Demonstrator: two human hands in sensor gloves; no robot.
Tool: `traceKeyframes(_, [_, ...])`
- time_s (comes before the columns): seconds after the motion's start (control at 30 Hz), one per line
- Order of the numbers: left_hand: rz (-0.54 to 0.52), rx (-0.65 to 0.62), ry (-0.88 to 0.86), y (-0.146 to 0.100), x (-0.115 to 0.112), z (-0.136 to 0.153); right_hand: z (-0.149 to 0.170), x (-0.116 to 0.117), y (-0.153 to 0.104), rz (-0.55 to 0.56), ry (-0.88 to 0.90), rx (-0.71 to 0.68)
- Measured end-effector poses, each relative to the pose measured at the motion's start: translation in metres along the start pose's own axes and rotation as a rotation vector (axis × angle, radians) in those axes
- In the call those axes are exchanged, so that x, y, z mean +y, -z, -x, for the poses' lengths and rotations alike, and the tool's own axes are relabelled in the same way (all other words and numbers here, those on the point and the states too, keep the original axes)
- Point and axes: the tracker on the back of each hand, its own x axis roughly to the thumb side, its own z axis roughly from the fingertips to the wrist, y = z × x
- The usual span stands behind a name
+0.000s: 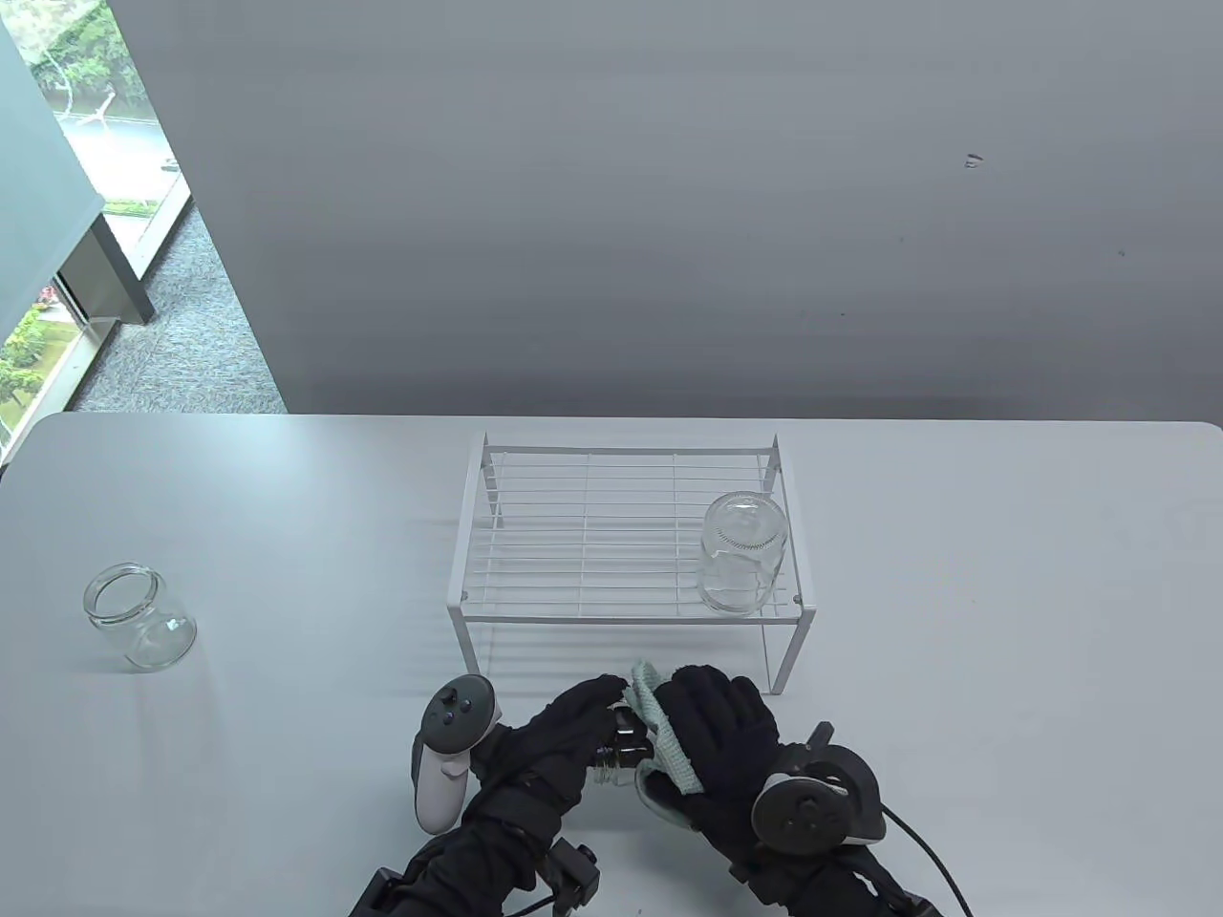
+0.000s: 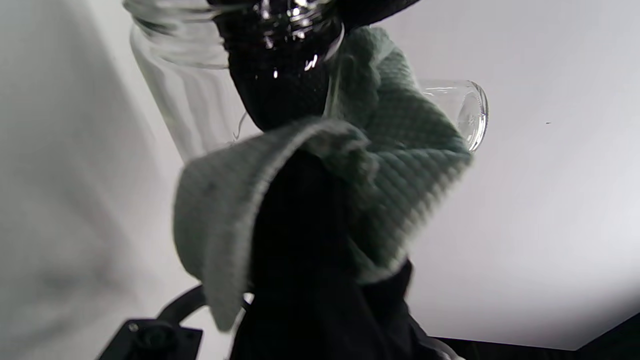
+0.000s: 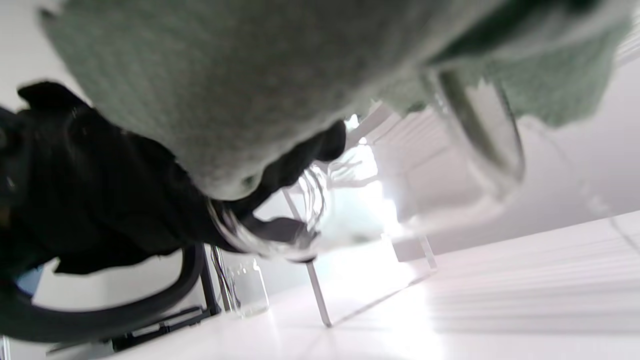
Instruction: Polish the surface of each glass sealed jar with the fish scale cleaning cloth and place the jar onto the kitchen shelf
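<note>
You have a small clear glass jar [image 1: 619,750] lying on its side between your two hands, just in front of the white wire kitchen shelf [image 1: 626,535], toward its right half. Your left hand [image 1: 559,740] curls its fingers round the jar at the mouth end. Your right hand [image 1: 721,740] presses the pale green waffle-textured cleaning cloth [image 1: 664,735] over the jar's body, fingers bent round glass and cloth together. The wrist views are blurred, so I cannot tell exactly how far the left fingers reach into the mouth.

Expect the jar to be stiff, light, smooth and probably slippery under a bare glove, and it will break if dropped. The cloth is soft and gives you friction, so keep it between your palm and the glass while you rub. Take hold at the threaded neck, where the rim gives your fingers a ledge, and steady the base with the other hand.

A second clear jar [image 1: 743,552] already stands mouth down on the shelf's right end. A third, open jar [image 1: 139,616] waits on the table [image 1: 1003,669], well to the left of the shelf.
</note>
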Motion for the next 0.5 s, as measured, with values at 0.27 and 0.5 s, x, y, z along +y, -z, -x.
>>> traceKeyframes(0.27, [0.045, -0.041, 0.027, -0.003, -0.011, -0.001, -0.007, 0.007, 0.007, -0.068, -0.187, 0.023])
traceKeyframes(0.5, [-0.032, -0.039, 0.112, -0.005, -0.012, -0.001, -0.013, 0.009, 0.008, -0.081, -0.197, 0.024])
